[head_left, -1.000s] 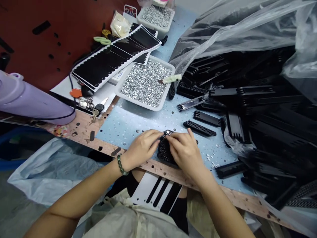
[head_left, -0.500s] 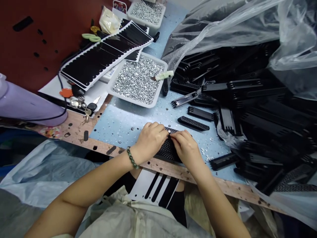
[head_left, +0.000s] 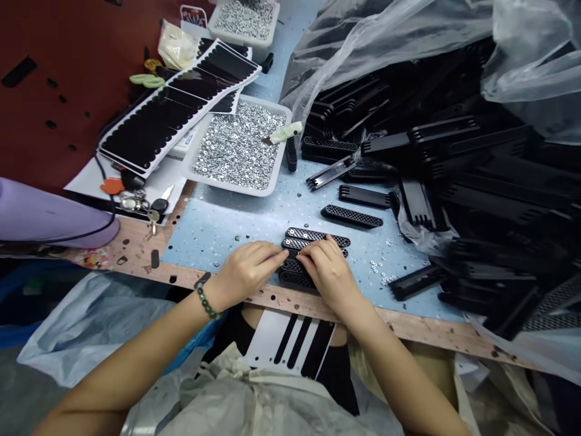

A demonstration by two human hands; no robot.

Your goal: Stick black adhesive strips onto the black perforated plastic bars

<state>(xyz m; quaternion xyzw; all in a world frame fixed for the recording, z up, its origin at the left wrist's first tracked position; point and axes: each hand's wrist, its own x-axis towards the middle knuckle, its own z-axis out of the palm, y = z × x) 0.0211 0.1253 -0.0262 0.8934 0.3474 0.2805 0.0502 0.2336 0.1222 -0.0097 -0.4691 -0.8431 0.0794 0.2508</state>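
Several black textured strips (head_left: pixel 318 234) lie side by side near the table's front edge, with small silver washers on the upper ones. My left hand (head_left: pixel 247 269) is at their left ends, thumb and fingers pressed together; whatever they hold is too small to tell. Over the right part of the strips is my right hand (head_left: pixel 329 269), its thumb and forefinger pinched close to the left fingertips. Something tiny may be in that pinch, but I cannot make it out. The right hand hides part of the lower strips.
A white tray of silver washers (head_left: pixel 276 178) stands behind, a green-taped blade (head_left: pixel 285 132) on its rim. Black sheets (head_left: pixel 154 118), keys (head_left: pixel 153 219) and a purple bottle (head_left: pixel 54 212) are left. Loose washers (head_left: pixel 376 266) and a heap of black parts (head_left: pixel 490 200) under plastic lie right.
My left hand has drawn back leftward from the strips, uncovering their left ends and the washers on them. My right hand has shifted slightly. The whole view has swung a little.
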